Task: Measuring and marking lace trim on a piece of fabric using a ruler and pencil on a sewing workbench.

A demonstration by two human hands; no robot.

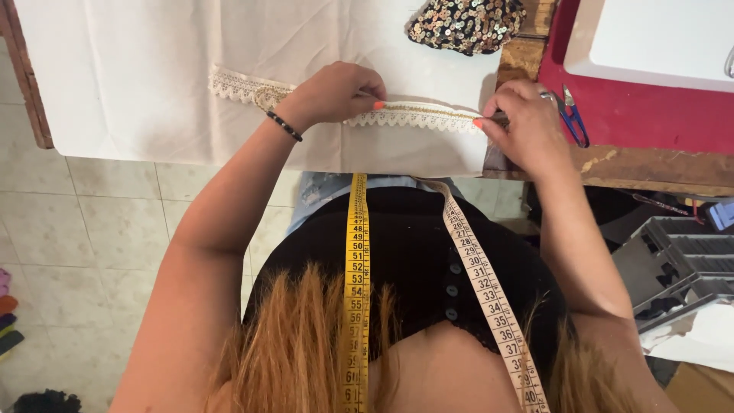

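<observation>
Head view: we pin lace trim flat along the white cloth.

Our left hand presses curled fingers on the trim's middle; our right hand pinches its end at the cloth's right edge. A grey tray sits low right, contents unclear. Blue snips lie just beside the right hand; bare cloth spreads left.

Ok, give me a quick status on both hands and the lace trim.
Left hand pressing cream scalloped lace trim onto white cloth. Right hand pinching the trim's end at the cloth's edge. Small blue-handled snips beside right hand; nothing on the trim.
</observation>
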